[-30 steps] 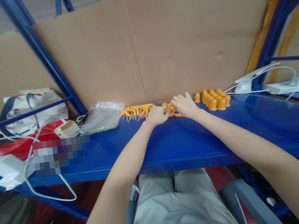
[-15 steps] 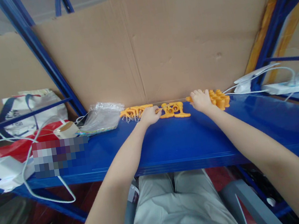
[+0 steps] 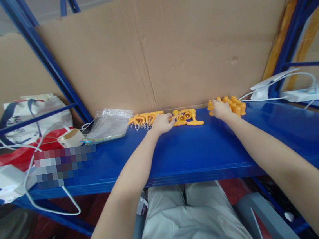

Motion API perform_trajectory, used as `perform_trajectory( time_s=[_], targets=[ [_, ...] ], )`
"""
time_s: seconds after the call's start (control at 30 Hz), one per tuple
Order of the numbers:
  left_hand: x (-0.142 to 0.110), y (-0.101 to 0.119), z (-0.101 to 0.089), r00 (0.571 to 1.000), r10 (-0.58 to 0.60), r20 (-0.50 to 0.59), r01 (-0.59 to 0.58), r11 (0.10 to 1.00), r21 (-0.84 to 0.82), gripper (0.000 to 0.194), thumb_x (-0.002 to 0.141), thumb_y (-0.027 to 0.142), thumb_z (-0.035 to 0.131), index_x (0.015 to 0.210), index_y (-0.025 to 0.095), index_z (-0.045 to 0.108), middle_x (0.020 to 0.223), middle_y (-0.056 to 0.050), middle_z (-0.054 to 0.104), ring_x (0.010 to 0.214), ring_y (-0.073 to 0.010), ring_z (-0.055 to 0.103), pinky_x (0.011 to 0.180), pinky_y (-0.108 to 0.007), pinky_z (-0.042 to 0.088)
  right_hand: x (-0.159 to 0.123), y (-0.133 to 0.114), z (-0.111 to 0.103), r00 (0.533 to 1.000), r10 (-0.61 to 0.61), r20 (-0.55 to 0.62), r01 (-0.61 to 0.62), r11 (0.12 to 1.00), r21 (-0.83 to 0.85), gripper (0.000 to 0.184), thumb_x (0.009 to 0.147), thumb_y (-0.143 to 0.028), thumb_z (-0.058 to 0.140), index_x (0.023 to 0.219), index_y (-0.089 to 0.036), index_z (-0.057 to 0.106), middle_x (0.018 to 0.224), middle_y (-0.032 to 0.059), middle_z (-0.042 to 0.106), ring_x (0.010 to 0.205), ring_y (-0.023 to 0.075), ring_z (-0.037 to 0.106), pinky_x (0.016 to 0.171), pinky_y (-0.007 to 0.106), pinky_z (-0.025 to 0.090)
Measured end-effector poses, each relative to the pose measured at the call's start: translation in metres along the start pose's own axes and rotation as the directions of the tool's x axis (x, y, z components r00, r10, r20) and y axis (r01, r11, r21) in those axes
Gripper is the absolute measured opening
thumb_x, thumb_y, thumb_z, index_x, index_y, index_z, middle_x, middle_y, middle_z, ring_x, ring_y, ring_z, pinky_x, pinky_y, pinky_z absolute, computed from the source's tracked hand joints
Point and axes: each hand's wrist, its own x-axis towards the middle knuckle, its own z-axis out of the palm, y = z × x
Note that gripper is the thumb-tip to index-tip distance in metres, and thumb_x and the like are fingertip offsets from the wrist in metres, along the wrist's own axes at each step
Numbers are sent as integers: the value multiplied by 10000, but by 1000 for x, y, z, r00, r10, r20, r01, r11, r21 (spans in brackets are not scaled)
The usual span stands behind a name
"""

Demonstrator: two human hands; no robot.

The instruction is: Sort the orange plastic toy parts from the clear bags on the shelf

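My left hand (image 3: 162,123) is closed at the middle of the blue shelf, on what looks like an orange corkscrew (image 3: 171,118) with its thin metal part pointing right. Left of it lies a row of orange-handled corkscrews (image 3: 144,118), their metal spirals toward me. Just to its right are several loose orange plastic parts (image 3: 187,114), some ring-shaped, and one curved orange handle (image 3: 195,123). My right hand (image 3: 221,109) has its fingers closed around an orange cup-shaped piece (image 3: 210,108), beside a cluster of similar pieces (image 3: 236,105). The fingers partly hide that piece.
Clear plastic bags (image 3: 109,124) lie left of the corkscrews. Further left are a white charger (image 3: 70,138), cables, a red cloth and a white bag (image 3: 37,115). A cardboard panel (image 3: 190,44) stands behind the shelf (image 3: 193,150). At right is a white power strip (image 3: 301,94).
My right hand has left the middle parts and moved right to the cup-shaped pieces, its fingers closing there. My left hand has shifted slightly, staying near the middle parts.
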Motion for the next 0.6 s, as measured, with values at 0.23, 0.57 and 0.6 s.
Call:
perform_trajectory(
  time_s=[0.23,0.57,0.6],
  targets=[
    [1,-2,2,1000,12,-2,-12,1000,-7,309,943,329,470,1022,177,727,975,-109,758,960,-257,701,858,-331,501,0,-2,-3,996,-16,-86,12,999,-48,393,897,-117,403,1248,-88,578,1236,220,615,1171,293,566,941,419,398],
    [1,-2,3,1000,8,2,-8,1000,8,329,951,337,454,1021,167,727,962,-110,754,978,-257,700,874,-334,501,6,-8,8,995,-2,98,0,1000,14,399,911,-218,468,1231,-66,652,1163,274,652,1158,369,590,916,461,426],
    [1,-2,3,1000,9,3,-9,1000,14,334,954,338,449,1021,164,726,969,-113,753,983,-259,699,874,-336,501,8,-5,14,996,-13,83,12,1000,10,411,898,-236,498,1239,-68,653,1193,282,637,1193,392,562,936,496,409]
  ],
)
